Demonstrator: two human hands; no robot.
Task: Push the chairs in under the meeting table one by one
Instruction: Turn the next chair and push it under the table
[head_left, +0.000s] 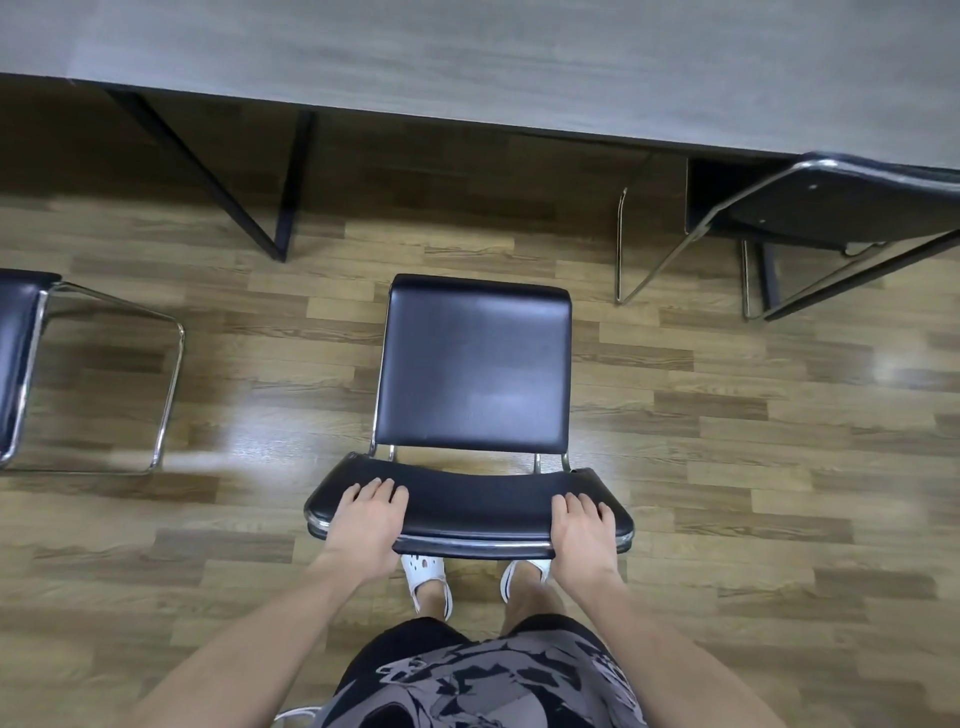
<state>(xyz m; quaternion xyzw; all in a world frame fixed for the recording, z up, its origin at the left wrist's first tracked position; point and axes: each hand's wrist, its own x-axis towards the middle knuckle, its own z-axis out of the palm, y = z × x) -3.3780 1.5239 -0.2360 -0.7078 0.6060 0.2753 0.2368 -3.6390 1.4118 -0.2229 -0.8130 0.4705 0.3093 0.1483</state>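
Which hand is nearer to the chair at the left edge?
Left. The left hand holds the middle chair's backrest end toward the left-edge chair; the right hand holds the opposite end, farther away.

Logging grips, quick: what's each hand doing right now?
Left hand: grips the backrest of the black padded chrome-framed chair.
Right hand: grips the same backrest.

head camera looks steeply down, close above the chair (475, 364).
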